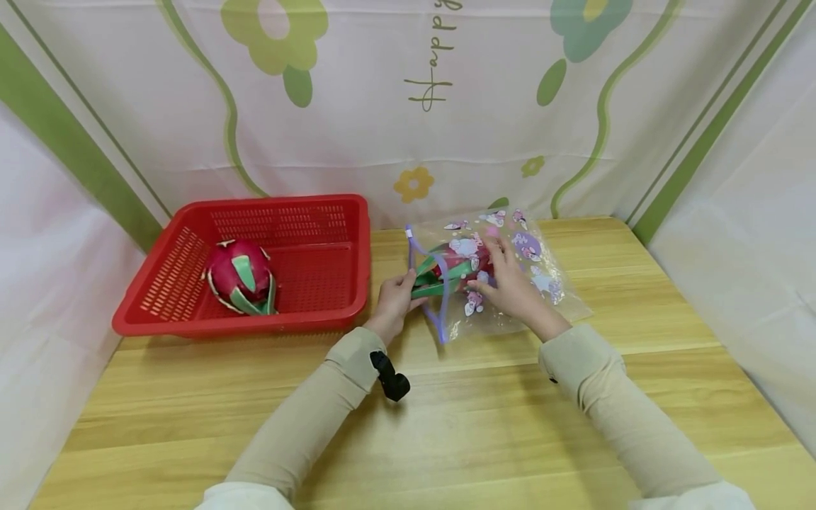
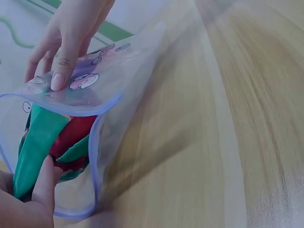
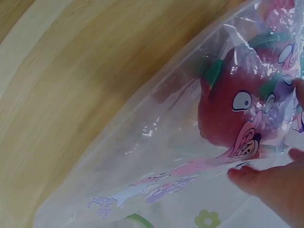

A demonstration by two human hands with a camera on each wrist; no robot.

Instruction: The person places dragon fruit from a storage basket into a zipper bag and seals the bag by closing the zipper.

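Observation:
A dragon fruit, red with green leaf tips, lies partly inside a clear plastic bag printed with pink and purple cartoon figures. My left hand pinches the green leaf tips at the bag's mouth, which has a purple slider strip along its edge. My right hand is on top of the bag, its thumb and fingers gripping the film around the fruit's far part. In the right wrist view, the fruit's rounded red end shows through the film, beside my right thumb.
To the left stands a red plastic basket with slotted walls, holding another dragon fruit. The wooden table meets a white flower-printed cloth at the back, with white cloth at both sides.

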